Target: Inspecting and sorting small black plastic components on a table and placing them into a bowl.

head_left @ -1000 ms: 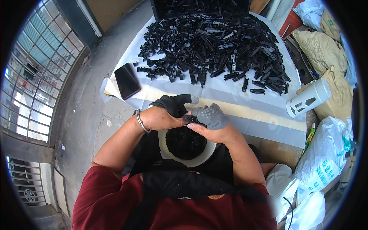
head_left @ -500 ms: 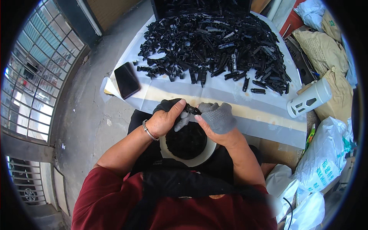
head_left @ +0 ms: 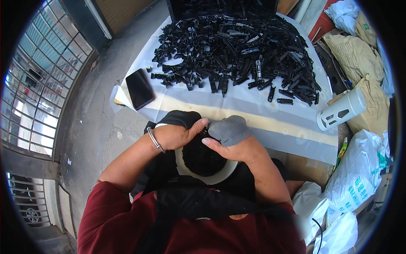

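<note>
My left hand (head_left: pixel 181 129), in a dark glove with the thumb bare, is closed with its thumb tip pointing at my right hand. My right hand (head_left: pixel 230 134), in a grey dotted glove with a bare thumb, is bent closed against it. Between the fingertips shows a bit of a small black plastic part (head_left: pixel 205 131); the fingers hide most of it. Right below the hands, a pale round bowl (head_left: pixel 231 168) sits at my lap, filled with dark pieces (head_left: pixel 204 158) too blurred together to tell apart.
On the covered table (head_left: pixel 270 120) ahead lies a wide heap of black plastic parts (head_left: pixel 228 46), clip-like at left, longer at right. A phone (head_left: pixel 140 89) lies at the left edge, a white cup (head_left: pixel 341 109) at the right. Bags (head_left: pixel 355 178) crowd the right side.
Both hands have moved slightly lower and closer together over the bowl. The black part, plainer to see before, is now mostly covered by the fingers. My left wrist has shifted left.
</note>
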Demonstrator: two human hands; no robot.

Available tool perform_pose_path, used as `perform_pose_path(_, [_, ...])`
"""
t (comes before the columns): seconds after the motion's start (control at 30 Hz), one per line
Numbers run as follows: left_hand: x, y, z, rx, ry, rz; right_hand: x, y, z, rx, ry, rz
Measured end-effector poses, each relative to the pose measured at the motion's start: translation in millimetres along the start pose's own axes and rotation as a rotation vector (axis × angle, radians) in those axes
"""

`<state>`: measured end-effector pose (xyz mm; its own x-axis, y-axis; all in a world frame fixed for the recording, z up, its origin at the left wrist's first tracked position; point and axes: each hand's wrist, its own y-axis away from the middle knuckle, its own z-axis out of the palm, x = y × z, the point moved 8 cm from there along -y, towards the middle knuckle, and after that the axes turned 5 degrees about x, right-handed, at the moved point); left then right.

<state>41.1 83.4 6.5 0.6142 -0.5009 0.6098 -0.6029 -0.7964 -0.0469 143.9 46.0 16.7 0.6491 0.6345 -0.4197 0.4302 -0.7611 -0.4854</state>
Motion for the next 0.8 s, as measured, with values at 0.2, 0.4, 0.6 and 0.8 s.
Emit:
perform_pose_path(0.2, [-75,-55,-59,0.648,-0.469,0.004,70,-35,-8,0.248,0.395,0.08])
perform_pose_path(0.4, [-70,-89,-30,0.367,-0.557,-0.182,72,-55,-4,0.191,0.495,0.024])
perform_pose_path(0.6, [-50,-70,-23,0.374,-0.379,-0.032,68,-29,-13,0.207,0.543,0.03])
perform_pose_path(0.8, [-60,-61,-32,0.489,-0.414,0.026,65,-17,-17,0.115,0.518,0.152])
